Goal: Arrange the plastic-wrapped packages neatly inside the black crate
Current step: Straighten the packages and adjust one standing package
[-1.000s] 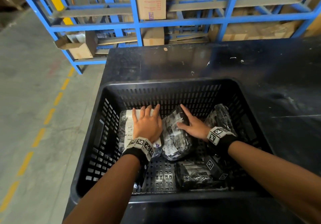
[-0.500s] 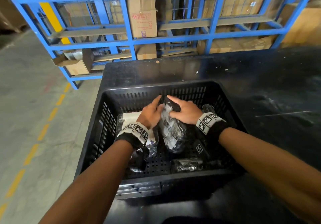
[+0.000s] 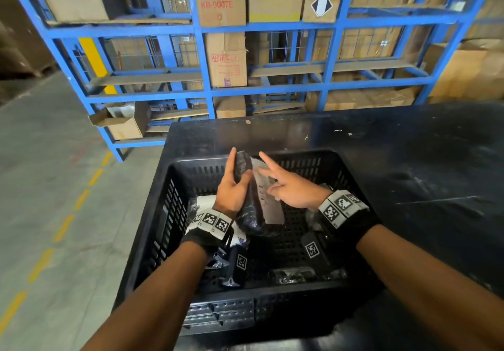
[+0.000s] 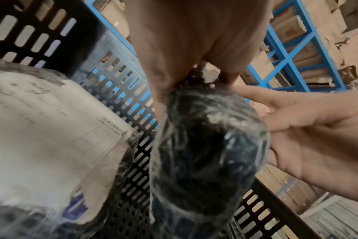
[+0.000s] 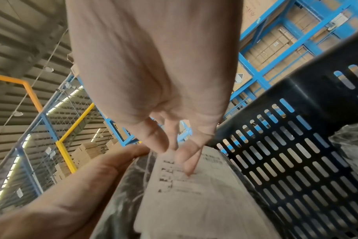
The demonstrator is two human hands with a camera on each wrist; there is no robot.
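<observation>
The black slotted crate (image 3: 341, 170) stands on a black table. My left hand (image 3: 236, 176) grips a dark plastic-wrapped package (image 3: 256, 214) with a white paper label, holding it tilted above the crate's middle. The left thumb lies on its front and the fingers are behind it. My right hand (image 3: 268, 176) touches the label with straight fingertips, as the right wrist view shows on the package (image 5: 194, 202). In the left wrist view the package (image 4: 206, 145) hangs from my fingers. Another labelled package (image 3: 201, 203) lies at the crate's left, and a dark one (image 3: 291, 273) near the front wall.
The black table (image 3: 409, 173) stretches to the right and behind the crate. Blue racks with cardboard boxes (image 3: 226, 59) stand beyond it. An open carton (image 3: 122, 124) sits low on the rack at left. Grey floor with a yellow dashed line (image 3: 65, 225) lies to the left.
Both hands closed in on the middle package and raised it off the crate floor toward the far wall. The left hand left the labelled package at the left. The head view tilted up.
</observation>
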